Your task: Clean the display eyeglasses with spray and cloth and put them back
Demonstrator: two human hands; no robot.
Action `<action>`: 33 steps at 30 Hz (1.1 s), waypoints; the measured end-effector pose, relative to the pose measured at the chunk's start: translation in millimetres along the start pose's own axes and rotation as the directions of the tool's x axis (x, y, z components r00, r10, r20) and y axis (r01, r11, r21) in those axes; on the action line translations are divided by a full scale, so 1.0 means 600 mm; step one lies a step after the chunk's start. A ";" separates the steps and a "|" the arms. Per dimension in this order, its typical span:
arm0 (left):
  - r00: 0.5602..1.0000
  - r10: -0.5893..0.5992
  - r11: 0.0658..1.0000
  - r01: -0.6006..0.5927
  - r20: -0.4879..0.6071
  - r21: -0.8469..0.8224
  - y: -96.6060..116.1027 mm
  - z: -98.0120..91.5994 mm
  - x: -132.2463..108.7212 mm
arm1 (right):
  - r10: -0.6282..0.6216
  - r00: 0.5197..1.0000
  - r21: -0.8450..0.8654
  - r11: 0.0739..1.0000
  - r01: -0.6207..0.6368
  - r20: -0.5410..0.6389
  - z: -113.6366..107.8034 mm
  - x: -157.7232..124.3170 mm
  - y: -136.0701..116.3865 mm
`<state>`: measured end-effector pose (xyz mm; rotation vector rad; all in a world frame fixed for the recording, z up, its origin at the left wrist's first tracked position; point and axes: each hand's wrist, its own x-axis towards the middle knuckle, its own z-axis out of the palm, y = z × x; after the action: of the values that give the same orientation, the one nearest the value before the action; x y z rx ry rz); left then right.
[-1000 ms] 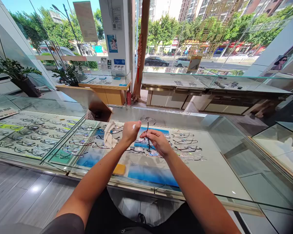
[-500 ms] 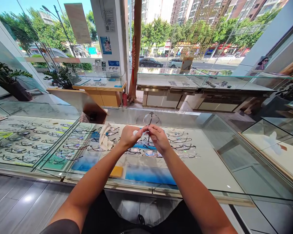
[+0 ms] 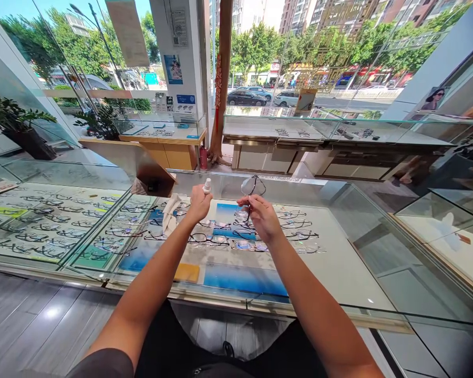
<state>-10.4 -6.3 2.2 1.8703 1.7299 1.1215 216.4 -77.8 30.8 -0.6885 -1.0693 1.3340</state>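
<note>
My left hand (image 3: 199,203) is wrapped round a small white spray bottle (image 3: 207,185), whose nozzle end sticks up above the fist. To its right, my right hand (image 3: 263,214) pinches a pair of glasses (image 3: 255,185) with thin dark frames, raised above the counter; a lens shows over the fingers and a dark part hangs below them. A crumpled beige cloth (image 3: 171,214) lies left of my left hand. Under both hands, rows of eyeglasses (image 3: 208,239) rest in the glass display case (image 3: 319,273).
A brown angled stand (image 3: 153,176) is on the counter at the back left. Blue sheets (image 3: 244,281) and a yellow piece (image 3: 187,273) lie toward the case's front. More glass cases (image 3: 276,128) stand by the window, and another (image 3: 437,231) is at the right.
My hands have parted. My left hand has moved left and up with the spray bottle now upright, while my right hand has shifted right with the glasses.
</note>
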 end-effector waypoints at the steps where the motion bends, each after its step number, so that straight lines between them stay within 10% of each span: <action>1: 1.000 0.009 1.000 -0.009 0.021 0.007 -0.007 0.000 0.004 | 0.001 1.000 0.003 1.000 -0.001 0.000 0.000 0.001 0.000; 26: 0.975 -0.161 0.950 0.111 0.154 0.292 -0.023 -0.023 0.009 | -0.004 1.000 -0.067 0.998 0.004 0.009 -0.003 0.002 0.000; 33: 0.981 -0.192 0.903 0.189 -0.031 0.385 -0.030 -0.077 0.020 | -0.014 1.000 -0.042 0.999 0.014 0.010 -0.005 0.002 -0.001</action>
<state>-57.3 -3.2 21.9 1.8550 2.2034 0.7349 219.0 -76.4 30.3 -0.7056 -1.1108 1.3066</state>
